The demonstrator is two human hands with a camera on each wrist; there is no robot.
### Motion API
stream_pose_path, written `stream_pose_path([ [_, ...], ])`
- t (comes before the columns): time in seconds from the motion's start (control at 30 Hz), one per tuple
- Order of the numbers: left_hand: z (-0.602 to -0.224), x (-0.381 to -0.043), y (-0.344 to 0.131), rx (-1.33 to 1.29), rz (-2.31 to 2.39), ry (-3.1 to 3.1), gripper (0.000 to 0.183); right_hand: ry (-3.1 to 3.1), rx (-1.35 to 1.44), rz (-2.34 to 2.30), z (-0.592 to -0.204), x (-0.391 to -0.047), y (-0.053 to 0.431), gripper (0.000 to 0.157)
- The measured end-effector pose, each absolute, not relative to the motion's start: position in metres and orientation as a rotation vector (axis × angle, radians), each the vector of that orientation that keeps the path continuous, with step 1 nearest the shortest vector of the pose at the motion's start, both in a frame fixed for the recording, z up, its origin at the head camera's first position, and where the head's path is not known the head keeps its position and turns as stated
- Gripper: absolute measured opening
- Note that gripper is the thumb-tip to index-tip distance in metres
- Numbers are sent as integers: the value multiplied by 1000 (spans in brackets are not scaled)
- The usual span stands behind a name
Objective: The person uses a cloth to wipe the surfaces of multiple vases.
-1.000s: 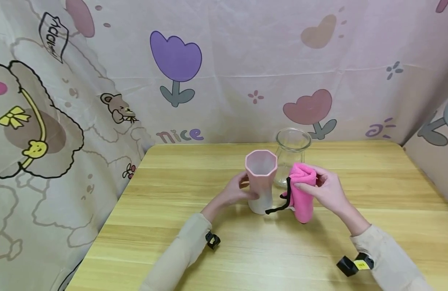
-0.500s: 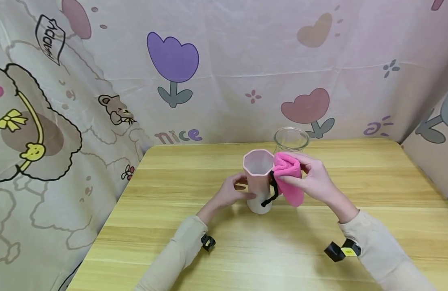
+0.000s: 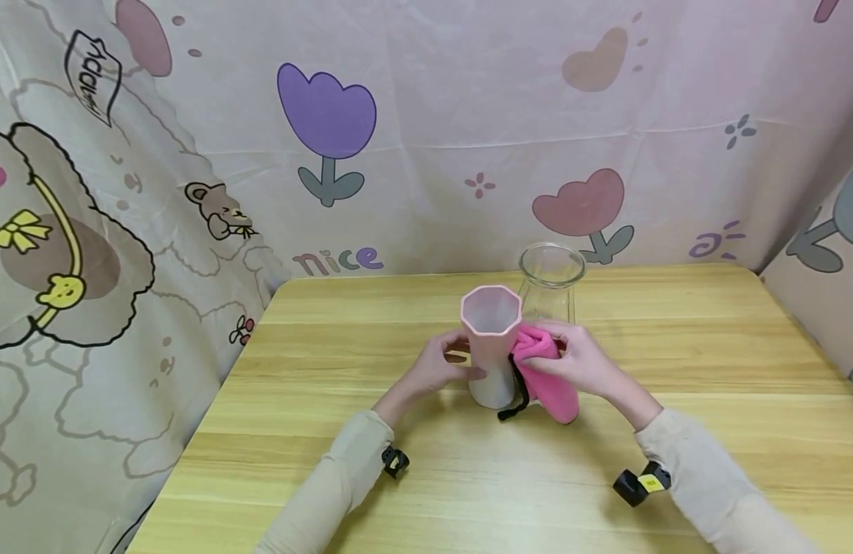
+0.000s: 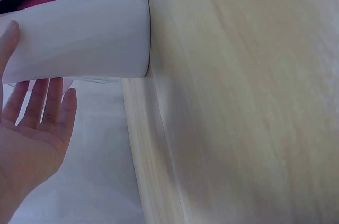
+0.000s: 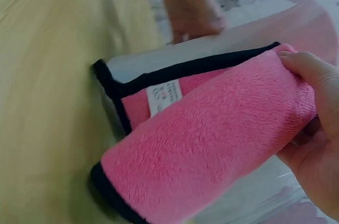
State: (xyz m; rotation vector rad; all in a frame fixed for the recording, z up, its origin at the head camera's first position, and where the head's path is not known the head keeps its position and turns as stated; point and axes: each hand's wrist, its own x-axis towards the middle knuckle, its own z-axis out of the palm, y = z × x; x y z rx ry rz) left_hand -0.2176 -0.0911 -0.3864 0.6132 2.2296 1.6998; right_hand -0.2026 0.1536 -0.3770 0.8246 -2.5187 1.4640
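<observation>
A vase [image 3: 492, 362] with an eight-sided pink rim and a paler base stands upright on the table. My left hand [image 3: 436, 363] holds it from the left, thumb in front and fingers towards its far side. In the left wrist view the thumb lies on the white vase wall [image 4: 85, 36]. Pinched at its upper end by my right hand [image 3: 584, 362] is a rolled pink towel [image 3: 553, 388] with black edging. The towel slants against or right beside the vase; in the right wrist view its white label [image 5: 165, 96] shows. Inside the vase I see nothing but its wall.
A clear glass vase [image 3: 553, 269] with a wide rim stands just behind the towel, its lower part hidden. The wooden table [image 3: 316, 331] ends at a printed curtain [image 3: 426, 154] at the back. Another curtain hangs on the left.
My right hand has carried the towel leftward to the pink vase, first rising, then lowering beside it. My left hand has stayed at the vase, and the view has shifted slightly.
</observation>
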Motion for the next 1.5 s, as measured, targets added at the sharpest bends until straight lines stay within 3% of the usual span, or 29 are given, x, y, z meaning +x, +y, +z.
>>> stream_pose_path([
  [0.67,-389,-218,-91,576,1686,2251,51,-2830,948,1030,-418,-208,142,16],
  [0.9,-389,-218,-90,572,1694,2254,50,-2855,925,1082,-415,-204,144,18],
  [1.13,-389,-218,-91,571,1680,2256,51,-2714,839,1473,-400,-201,154,38],
  [1.5,-389,-218,-90,592,1664,2282,51,-2347,646,1781,-360,-191,153,48],
])
